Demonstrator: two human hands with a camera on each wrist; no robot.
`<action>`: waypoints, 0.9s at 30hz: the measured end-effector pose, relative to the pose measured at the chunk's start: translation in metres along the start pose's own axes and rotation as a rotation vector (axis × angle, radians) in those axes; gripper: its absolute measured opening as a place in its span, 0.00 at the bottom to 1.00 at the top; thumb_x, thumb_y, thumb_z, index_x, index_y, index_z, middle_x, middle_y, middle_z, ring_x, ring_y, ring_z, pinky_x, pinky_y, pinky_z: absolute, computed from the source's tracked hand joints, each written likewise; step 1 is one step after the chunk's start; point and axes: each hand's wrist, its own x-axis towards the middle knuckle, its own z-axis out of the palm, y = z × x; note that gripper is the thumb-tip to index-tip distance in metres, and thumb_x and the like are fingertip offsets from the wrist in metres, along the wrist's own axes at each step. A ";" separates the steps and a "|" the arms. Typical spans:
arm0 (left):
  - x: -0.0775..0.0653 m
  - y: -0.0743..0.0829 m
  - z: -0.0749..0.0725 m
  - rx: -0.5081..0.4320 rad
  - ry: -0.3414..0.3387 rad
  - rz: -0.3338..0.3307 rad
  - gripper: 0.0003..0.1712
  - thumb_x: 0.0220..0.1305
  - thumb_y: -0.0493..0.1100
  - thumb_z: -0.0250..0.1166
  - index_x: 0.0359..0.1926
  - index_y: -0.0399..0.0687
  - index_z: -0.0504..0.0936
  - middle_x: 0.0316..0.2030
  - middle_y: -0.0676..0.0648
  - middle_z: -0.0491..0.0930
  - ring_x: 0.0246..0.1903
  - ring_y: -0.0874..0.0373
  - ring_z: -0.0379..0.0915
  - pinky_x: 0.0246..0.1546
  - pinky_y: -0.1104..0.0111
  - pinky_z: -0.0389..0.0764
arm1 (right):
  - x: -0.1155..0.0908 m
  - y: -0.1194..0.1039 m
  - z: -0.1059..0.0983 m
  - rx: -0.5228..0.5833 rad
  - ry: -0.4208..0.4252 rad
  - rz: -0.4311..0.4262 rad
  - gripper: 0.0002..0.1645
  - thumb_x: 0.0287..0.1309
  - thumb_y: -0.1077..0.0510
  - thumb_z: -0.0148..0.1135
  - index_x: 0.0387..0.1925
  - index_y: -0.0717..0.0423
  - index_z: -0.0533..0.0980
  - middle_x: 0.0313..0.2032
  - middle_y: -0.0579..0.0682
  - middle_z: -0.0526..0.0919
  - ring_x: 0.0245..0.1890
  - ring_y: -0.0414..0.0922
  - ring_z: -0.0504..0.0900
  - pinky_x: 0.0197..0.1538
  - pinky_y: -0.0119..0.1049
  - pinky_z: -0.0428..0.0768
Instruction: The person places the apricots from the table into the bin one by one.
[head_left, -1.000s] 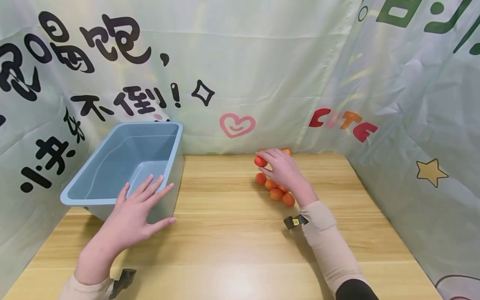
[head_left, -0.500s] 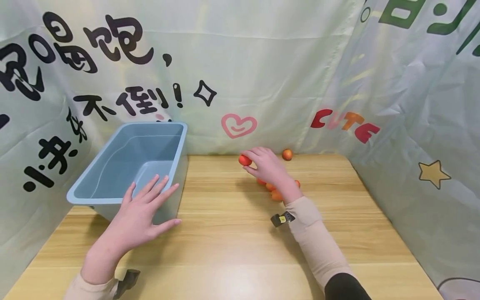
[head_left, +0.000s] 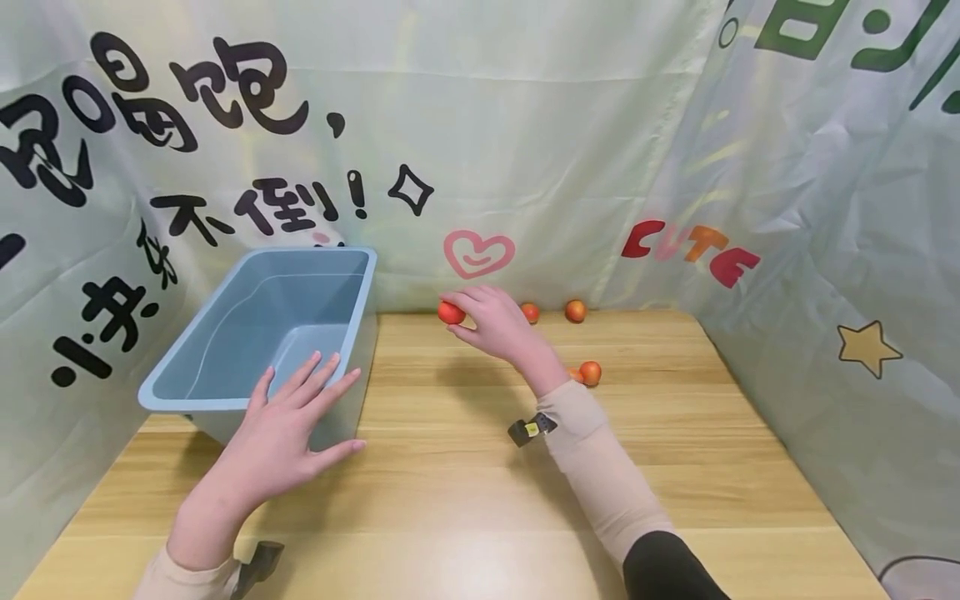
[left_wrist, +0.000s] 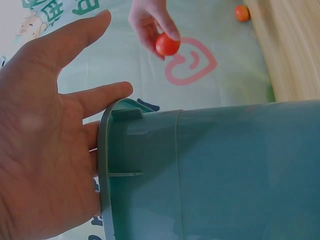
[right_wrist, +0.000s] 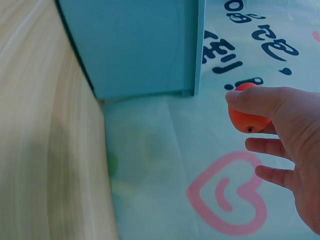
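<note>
A small round red-orange fruit (head_left: 451, 312) is pinched between the thumb and fingers of my right hand (head_left: 495, 323), raised above the back of the table. In the right wrist view the fruit (right_wrist: 248, 111) shows a small dark spot at one end. My left hand (head_left: 281, 429) lies at the near right corner of a blue plastic bin (head_left: 251, 404), fingers straight and spread. In the left wrist view its fingers (left_wrist: 102, 97) reach over the bin's rim (left_wrist: 103, 145). As far as the head view shows, the bin's inside holds nothing; its near end is partly hidden.
More of these fruits lie on the wooden table (head_left: 420, 500): one fruit (head_left: 575, 311) and another (head_left: 530, 312) by the back edge, one fruit (head_left: 590, 372) nearer, others partly behind my right wrist. A printed cloth (head_left: 555, 167) hangs along the back and sides.
My right hand has carried the fruit leftward from the group, toward the bin. Fruits at the back edge have come into sight behind it. My left hand stays at the bin.
</note>
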 end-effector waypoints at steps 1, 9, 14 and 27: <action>0.000 0.000 0.000 0.002 0.002 0.000 0.48 0.52 0.69 0.67 0.72 0.66 0.62 0.72 0.44 0.63 0.73 0.43 0.53 0.64 0.31 0.47 | 0.003 -0.002 0.001 -0.004 0.004 -0.010 0.26 0.55 0.50 0.70 0.56 0.49 0.79 0.48 0.48 0.85 0.49 0.47 0.82 0.55 0.43 0.79; 0.000 0.000 0.001 0.004 0.008 -0.005 0.48 0.53 0.71 0.65 0.72 0.66 0.62 0.72 0.43 0.63 0.73 0.43 0.54 0.64 0.31 0.47 | 0.027 -0.024 0.007 0.023 -0.012 -0.065 0.26 0.57 0.50 0.69 0.57 0.50 0.78 0.50 0.48 0.84 0.50 0.45 0.82 0.55 0.40 0.79; 0.000 0.000 0.002 0.004 0.009 -0.003 0.48 0.53 0.71 0.66 0.72 0.67 0.62 0.72 0.44 0.63 0.73 0.43 0.53 0.64 0.31 0.48 | 0.043 -0.038 0.010 0.028 -0.020 -0.093 0.26 0.57 0.50 0.68 0.58 0.50 0.78 0.52 0.47 0.84 0.52 0.45 0.82 0.56 0.38 0.79; 0.000 -0.001 0.002 0.020 0.004 -0.003 0.48 0.53 0.71 0.65 0.73 0.67 0.62 0.72 0.45 0.62 0.74 0.44 0.53 0.63 0.30 0.49 | 0.079 -0.069 0.018 0.050 -0.061 -0.124 0.27 0.60 0.48 0.64 0.61 0.47 0.75 0.54 0.45 0.83 0.54 0.43 0.80 0.59 0.35 0.76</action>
